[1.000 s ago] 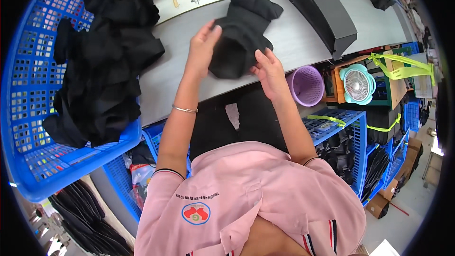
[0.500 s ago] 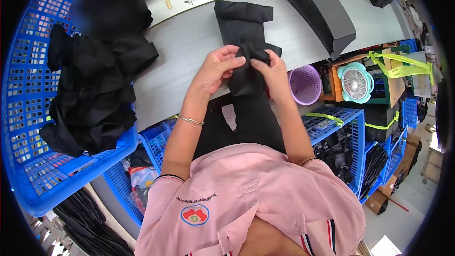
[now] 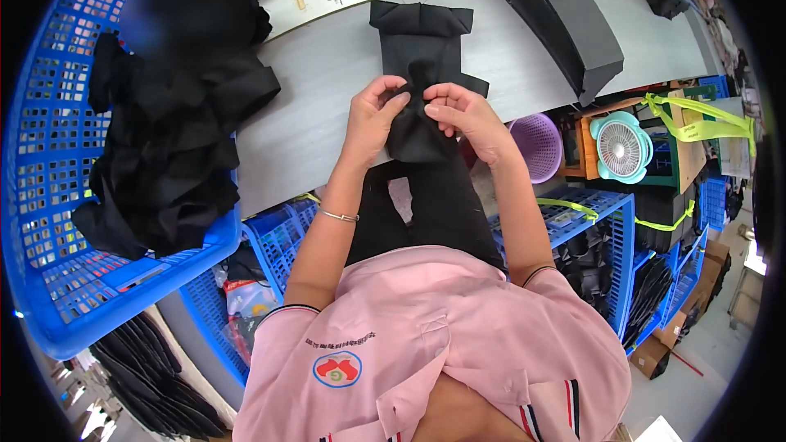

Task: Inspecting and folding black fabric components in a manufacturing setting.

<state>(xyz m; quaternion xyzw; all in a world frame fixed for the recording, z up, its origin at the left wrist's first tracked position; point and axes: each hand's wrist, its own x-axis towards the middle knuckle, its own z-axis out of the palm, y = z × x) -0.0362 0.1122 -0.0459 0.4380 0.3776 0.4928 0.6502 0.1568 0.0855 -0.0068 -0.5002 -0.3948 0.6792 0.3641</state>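
Observation:
A black fabric piece (image 3: 419, 42) lies over the near edge of the grey table, its far end folded across and a flap sticking out on the right. My left hand (image 3: 378, 115) pinches a raised fold of it between thumb and fingers. Facing it, my right hand (image 3: 468, 117) grips the same fold from the right, thumb and fingertips pressed together. The near end of the fabric hangs toward my lap. Exactly how the fold is gathered between my fingertips is hard to make out, black on black.
On the left a blue plastic basket (image 3: 49, 303) holds heaped black fabric pieces (image 3: 164, 147). A stack of black panels (image 3: 565, 24) lies at the table's far right. Beside my right arm are a purple bin (image 3: 536, 147), a teal fan (image 3: 622, 146) and blue crates (image 3: 618, 270).
My right hand has turned more inward over the fold, its fingers now above the thumb. The fabric's far end lies straighter across. The whole view has shifted slightly.

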